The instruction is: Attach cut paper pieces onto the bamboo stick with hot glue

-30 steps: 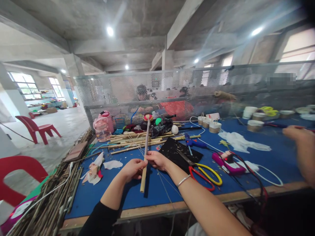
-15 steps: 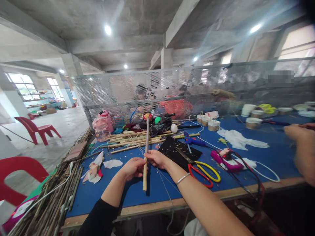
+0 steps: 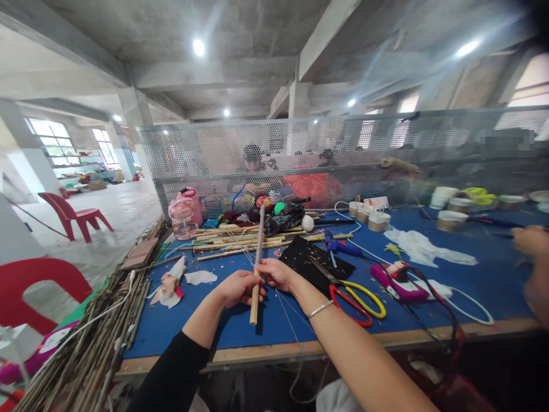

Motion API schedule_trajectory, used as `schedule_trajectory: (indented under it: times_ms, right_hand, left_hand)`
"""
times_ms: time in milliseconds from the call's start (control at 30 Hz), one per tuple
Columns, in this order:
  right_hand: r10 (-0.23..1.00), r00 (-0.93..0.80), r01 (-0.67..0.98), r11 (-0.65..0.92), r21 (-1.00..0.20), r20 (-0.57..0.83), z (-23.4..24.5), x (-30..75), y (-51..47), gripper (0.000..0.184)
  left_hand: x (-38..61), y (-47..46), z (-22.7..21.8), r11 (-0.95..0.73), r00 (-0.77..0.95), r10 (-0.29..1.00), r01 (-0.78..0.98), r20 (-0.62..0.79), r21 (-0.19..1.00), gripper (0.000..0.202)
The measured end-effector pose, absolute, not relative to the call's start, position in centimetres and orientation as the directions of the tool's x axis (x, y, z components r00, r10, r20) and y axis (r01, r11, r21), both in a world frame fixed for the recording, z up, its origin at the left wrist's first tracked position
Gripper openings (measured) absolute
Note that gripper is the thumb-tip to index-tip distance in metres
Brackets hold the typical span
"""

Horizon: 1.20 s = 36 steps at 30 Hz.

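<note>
In the head view my left hand (image 3: 238,287) is closed around a pale bamboo stick (image 3: 255,306), which is held up over the blue table (image 3: 184,326). Just above it, my right hand (image 3: 278,274) pinches the same stick where its bare lower end meets a grey upper length. The stick's far end overlaps a red and yellow round thing (image 3: 263,202); whether they are joined I cannot tell. Thin pale thread (image 3: 291,320) hangs from near my right hand over the table edge. Scissors (image 3: 338,280) with red and yellow handles lie right of my hands.
Bamboo sticks (image 3: 223,252) lie behind my hands. A black cloth (image 3: 300,252), a blue glue gun (image 3: 341,247) and a purple power strip (image 3: 398,286) are to the right. Brown twigs (image 3: 98,326) line the left edge. Another person's hand (image 3: 532,243) is blurred at far right.
The whole view has turned slightly left, so the surroundings sit further right. Both hands remain on the stick, with little change in their grip. The other person's hand at far right has moved.
</note>
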State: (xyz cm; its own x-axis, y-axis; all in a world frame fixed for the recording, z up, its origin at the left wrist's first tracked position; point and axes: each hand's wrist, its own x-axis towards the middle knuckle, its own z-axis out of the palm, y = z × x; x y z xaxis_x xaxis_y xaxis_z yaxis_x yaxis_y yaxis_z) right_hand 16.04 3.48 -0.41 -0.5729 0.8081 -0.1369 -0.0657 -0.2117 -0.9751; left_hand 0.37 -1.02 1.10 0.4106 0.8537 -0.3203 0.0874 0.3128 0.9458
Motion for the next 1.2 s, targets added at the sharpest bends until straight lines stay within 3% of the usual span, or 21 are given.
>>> schedule_trajectory:
  times_ms: [167, 467, 700, 933, 1200]
  right_hand:
    - [0.844, -0.516, -0.047, -0.201, -0.978, -0.149, -0.74, 15.49, 3.55, 0.028]
    - [0.806, -0.568, -0.083, -0.254, -0.964, -0.163, -0.38, 16.38, 3.55, 0.03]
    - [0.827, -0.539, -0.069, -0.23, -0.971, -0.157, -0.61, 15.59, 3.52, 0.033]
    - [0.796, -0.583, -0.072, -0.249, -0.966, -0.162, -0.33, 16.36, 3.53, 0.035]
    - [0.811, -0.559, -0.049, -0.239, -0.97, -0.172, -0.81, 15.87, 3.82, 0.034]
  left_hand:
    - [0.32, -0.59, 0.12, 0.23, 0.287, 0.921, 0.143, -0.262, 0.963, 0.04]
    - [0.58, -0.89, 0.78, 0.3, 0.45, 0.846, 0.042, -0.286, 0.953, 0.041]
    - [0.29, -0.44, -0.05, 0.254, 0.363, 0.895, 0.069, -0.261, 0.965, 0.042]
    - [0.58, -0.95, 0.85, 0.318, 0.459, 0.838, 0.031, -0.296, 0.948, 0.039]
    - [0.41, -0.74, 0.11, 0.23, 0.361, 0.898, 0.102, -0.251, 0.968, 0.041]
